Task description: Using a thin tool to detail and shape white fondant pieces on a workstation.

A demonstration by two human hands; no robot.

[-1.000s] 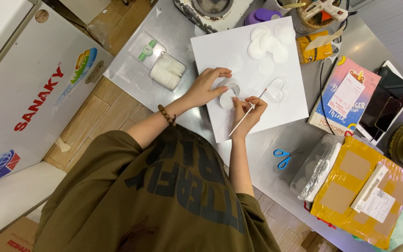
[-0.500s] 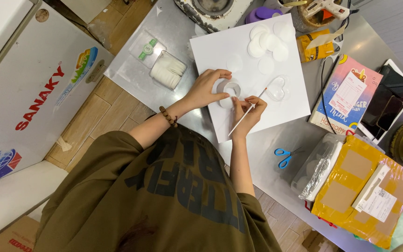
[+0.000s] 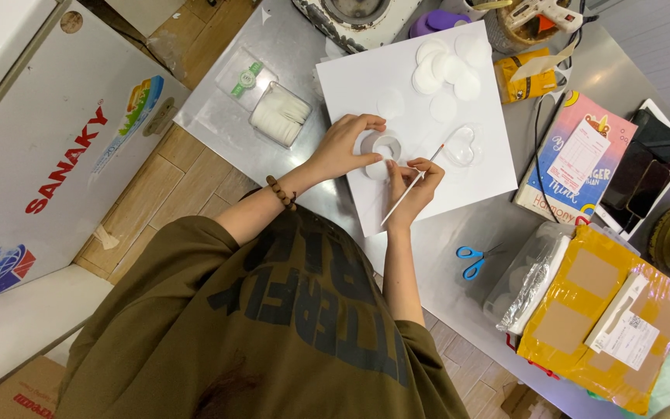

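Left of the white board (image 3: 436,186): packet of cotton pads (image 3: 279,116). On the board's near-left part: left hand (image 3: 343,147), fingers curled around a small clear ring (image 3: 386,146). Just right of it: right hand (image 3: 415,190), fingertips pinching a thin white brush (image 3: 412,186). Farther right on the board: clear heart mould (image 3: 461,147).

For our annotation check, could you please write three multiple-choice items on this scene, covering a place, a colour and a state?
1. Where do the scissors lie?
A. on the white board
B. on the metal table, right of the right hand
C. on the floor

2. What colour are their handles?
A. blue
B. red
C. green

3. What does the right hand hold?
A. nothing
B. a glue gun
C. a thin brush

B: they rest on the table, off the white board.
A: the loops are blue.
C: fingers pinch the thin brush.
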